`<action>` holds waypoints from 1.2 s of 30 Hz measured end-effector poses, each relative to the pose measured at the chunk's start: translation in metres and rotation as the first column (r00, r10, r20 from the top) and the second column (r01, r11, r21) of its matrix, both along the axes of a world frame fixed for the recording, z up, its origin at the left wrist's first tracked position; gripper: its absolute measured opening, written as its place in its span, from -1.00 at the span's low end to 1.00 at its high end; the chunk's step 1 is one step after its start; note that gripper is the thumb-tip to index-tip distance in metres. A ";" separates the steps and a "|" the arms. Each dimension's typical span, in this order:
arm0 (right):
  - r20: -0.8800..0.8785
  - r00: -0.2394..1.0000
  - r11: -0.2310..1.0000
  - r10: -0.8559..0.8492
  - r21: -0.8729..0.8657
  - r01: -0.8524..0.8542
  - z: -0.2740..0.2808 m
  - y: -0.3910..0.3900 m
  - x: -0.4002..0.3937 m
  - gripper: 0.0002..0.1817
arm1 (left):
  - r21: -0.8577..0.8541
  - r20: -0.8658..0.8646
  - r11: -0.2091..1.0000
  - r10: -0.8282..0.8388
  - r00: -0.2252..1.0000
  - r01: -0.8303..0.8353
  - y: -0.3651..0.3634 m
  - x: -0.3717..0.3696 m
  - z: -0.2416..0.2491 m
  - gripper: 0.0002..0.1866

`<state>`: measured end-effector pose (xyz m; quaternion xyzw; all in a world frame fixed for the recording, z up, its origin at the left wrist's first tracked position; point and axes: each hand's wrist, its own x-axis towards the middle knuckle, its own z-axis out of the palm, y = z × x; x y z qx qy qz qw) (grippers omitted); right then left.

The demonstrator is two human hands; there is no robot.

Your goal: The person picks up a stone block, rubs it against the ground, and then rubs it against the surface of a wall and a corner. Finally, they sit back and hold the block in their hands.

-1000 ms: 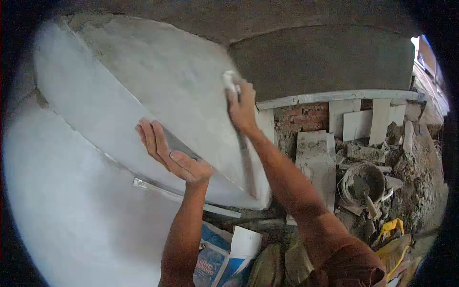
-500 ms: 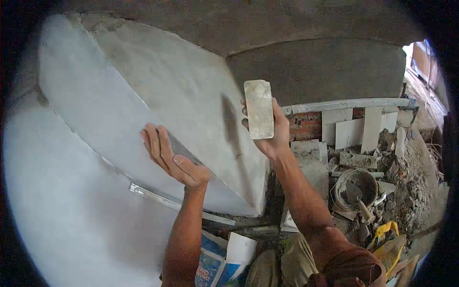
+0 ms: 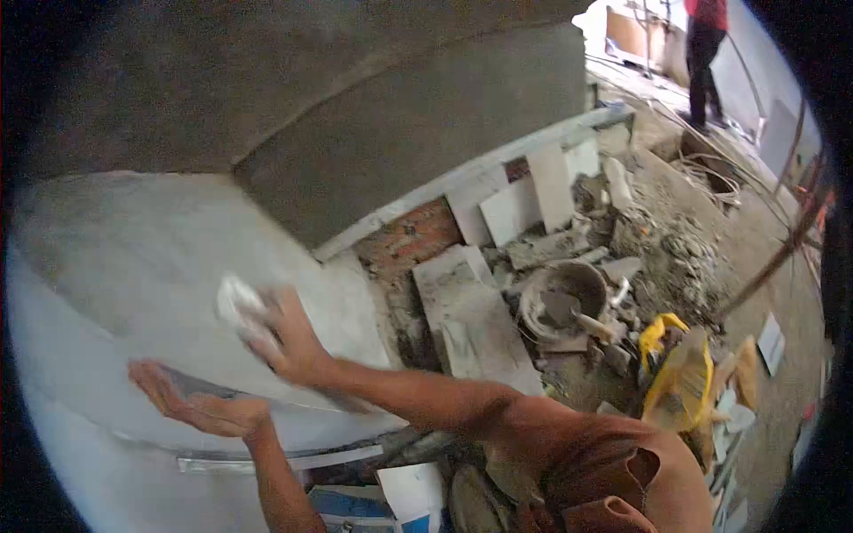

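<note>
My right hand (image 3: 291,338) grips a pale rectangular block (image 3: 235,302), which is smeared by motion close in front of the whitish plastered wall (image 3: 133,240). Below and to its left, my left hand (image 3: 200,407) is open, its fingers stretched out and the palm turned up. Nothing lies in that palm. The left hand overlaps the lower, bluish-white part of the wall in this view.
A bucket (image 3: 533,311) with a trowel (image 3: 591,324) in it stands among rubble. Tile pieces (image 3: 511,213) lean on the brickwork. Nearby lie a yellow bag (image 3: 680,382) and a metal strip (image 3: 293,460). A person (image 3: 705,53) stands far off at upper right.
The view has swung to the right, bringing a distant person into sight. The block has tipped from showing its broad face to a slanted, blurred pose nearer the wall. My left palm has turned upward.
</note>
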<state>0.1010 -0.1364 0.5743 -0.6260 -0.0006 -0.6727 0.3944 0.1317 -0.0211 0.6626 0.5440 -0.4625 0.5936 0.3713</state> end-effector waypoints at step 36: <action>0.059 0.997 0.983 -0.040 -0.174 0.050 0.048 -0.001 -0.025 -0.75 | -0.028 0.069 1.000 -0.007 0.998 0.009 -0.011 -0.015 0.007 -0.42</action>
